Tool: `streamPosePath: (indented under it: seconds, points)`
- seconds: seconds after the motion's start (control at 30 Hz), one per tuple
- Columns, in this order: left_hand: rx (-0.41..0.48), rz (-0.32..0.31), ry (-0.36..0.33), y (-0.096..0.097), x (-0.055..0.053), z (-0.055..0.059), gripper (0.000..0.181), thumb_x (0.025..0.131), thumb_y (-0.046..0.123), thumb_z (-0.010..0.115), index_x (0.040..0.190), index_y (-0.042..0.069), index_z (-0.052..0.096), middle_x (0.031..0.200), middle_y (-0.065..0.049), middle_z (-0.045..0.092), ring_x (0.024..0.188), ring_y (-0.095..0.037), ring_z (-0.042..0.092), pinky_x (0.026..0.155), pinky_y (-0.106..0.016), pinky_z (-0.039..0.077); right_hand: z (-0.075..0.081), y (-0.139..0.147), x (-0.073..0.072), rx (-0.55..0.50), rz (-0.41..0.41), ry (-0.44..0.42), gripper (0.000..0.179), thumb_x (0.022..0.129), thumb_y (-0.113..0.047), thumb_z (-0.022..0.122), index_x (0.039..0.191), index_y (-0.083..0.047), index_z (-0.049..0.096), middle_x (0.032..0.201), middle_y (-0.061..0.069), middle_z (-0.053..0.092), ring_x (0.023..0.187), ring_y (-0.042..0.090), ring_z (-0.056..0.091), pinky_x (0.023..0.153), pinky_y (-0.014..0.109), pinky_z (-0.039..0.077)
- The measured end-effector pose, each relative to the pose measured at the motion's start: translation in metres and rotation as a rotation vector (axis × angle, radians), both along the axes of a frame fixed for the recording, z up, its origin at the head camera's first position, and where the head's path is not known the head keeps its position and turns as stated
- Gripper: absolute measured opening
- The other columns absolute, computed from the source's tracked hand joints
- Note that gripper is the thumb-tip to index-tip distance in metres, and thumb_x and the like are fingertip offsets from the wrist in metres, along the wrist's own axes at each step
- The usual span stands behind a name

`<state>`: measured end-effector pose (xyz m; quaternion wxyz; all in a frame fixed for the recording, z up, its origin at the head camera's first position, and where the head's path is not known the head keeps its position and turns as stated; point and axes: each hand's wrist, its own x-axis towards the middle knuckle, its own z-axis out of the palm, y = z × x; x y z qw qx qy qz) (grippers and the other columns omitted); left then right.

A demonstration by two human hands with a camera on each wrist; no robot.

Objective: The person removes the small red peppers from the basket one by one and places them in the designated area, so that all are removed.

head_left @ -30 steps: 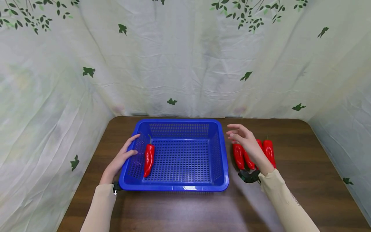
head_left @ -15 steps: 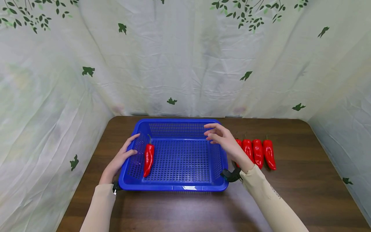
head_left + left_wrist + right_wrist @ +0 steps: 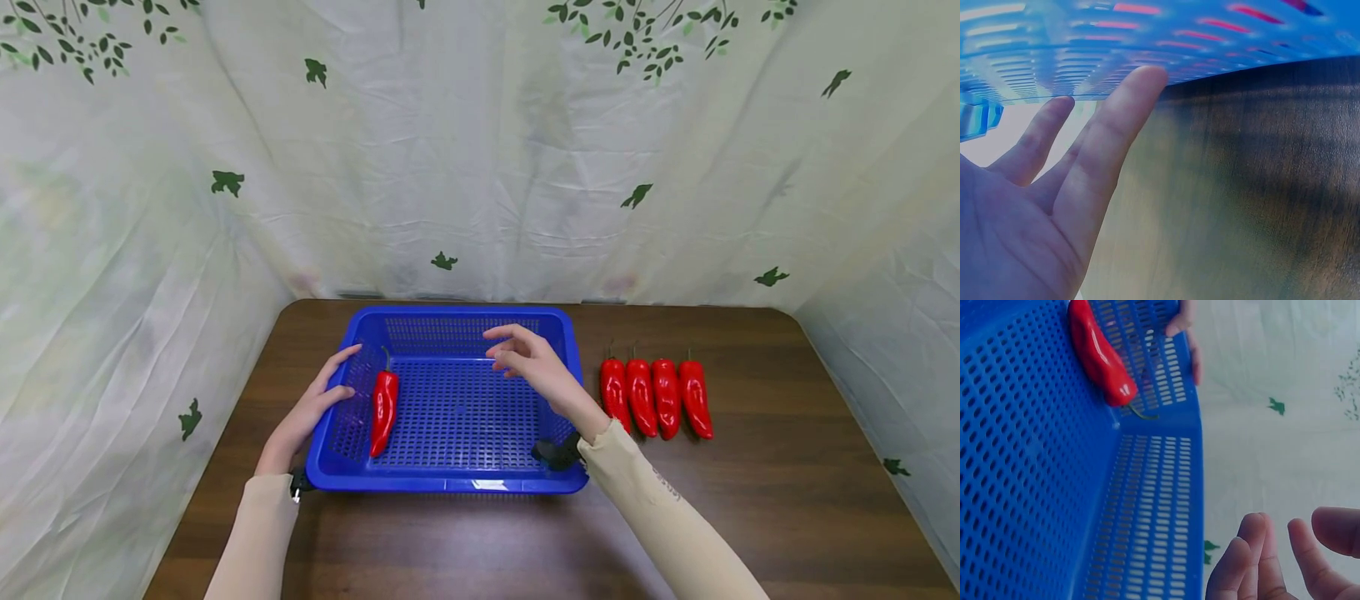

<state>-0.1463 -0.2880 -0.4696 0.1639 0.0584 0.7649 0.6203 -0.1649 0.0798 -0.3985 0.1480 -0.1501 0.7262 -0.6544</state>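
A blue perforated plastic basket (image 3: 480, 485) stands on the table, with one red chili pepper (image 3: 385, 412) lying along the inside of its left wall, stem to the back. My left hand (image 3: 311, 408) holds the basket's left rim; in the left wrist view its fingers (image 3: 1100, 147) lie against the outer wall. Above the right part of the basket hovers my right hand (image 3: 534, 367), loosely bent, nothing in its grasp. Its fingertips stand apart from each other in the right wrist view. Several more red peppers (image 3: 641, 400) lie side by side right of the basket.
The brown wooden table (image 3: 780, 467) ends at a pale curtain (image 3: 487, 192) with leaf prints, which also hangs on both sides. My right wrist carries a black camera (image 3: 557, 453), over the basket's front right corner.
My right hand has moved left, from over the row of peppers to above the basket, uncovering that row. The left hand, the basket and the pepper in it have stayed put.
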Motion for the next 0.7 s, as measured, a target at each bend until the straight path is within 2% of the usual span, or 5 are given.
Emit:
streamPosePath:
  seconds: [0.23, 0.37, 0.57, 0.7]
  points:
    - [-0.003, -0.003, 0.006, -0.001, -0.001, -0.001, 0.062, 0.098, 0.01, 0.042, 0.152, 0.03, 0.019, 0.157, -0.015, 0.002, 0.132, -0.053, 0.022, 0.087, -0.061, 0.044, -0.007, -0.018, -0.002, 0.032, 0.01, -0.037, 0.033, 0.096, -0.005, 0.051, 0.129, -0.004, 0.054, 0.106, 0.011, 0.064, 0.091, 0.022, 0.061, 0.08, 0.036, 0.05]
    - [0.0, -0.004, 0.005, 0.0, -0.001, -0.001, 0.062, 0.098, 0.01, 0.042, 0.152, 0.03, 0.019, 0.157, -0.015, 0.002, 0.132, -0.054, 0.022, 0.086, -0.061, 0.045, -0.01, -0.027, -0.003, 0.035, 0.008, -0.052, 0.033, 0.096, -0.005, 0.05, 0.129, -0.005, 0.054, 0.105, 0.011, 0.063, 0.091, 0.022, 0.061, 0.078, 0.036, 0.05]
    - [-0.009, 0.0, -0.001, 0.0, -0.001, -0.001, 0.062, 0.098, 0.01, 0.042, 0.152, 0.031, 0.019, 0.156, -0.016, 0.002, 0.131, -0.054, 0.024, 0.086, -0.06, 0.045, -0.014, -0.042, -0.005, 0.028, -0.004, -0.063, 0.032, 0.096, -0.004, 0.05, 0.128, -0.004, 0.055, 0.105, 0.012, 0.064, 0.09, 0.023, 0.062, 0.08, 0.042, 0.05]
    - [-0.011, 0.003, -0.002, -0.001, -0.001, 0.0, 0.062, 0.098, 0.011, 0.042, 0.152, 0.031, 0.019, 0.157, -0.016, 0.002, 0.131, -0.054, 0.023, 0.087, -0.061, 0.045, -0.017, -0.052, -0.007, 0.022, -0.005, -0.075, 0.032, 0.096, -0.003, 0.05, 0.127, -0.003, 0.055, 0.104, 0.013, 0.064, 0.09, 0.027, 0.061, 0.078, 0.038, 0.051]
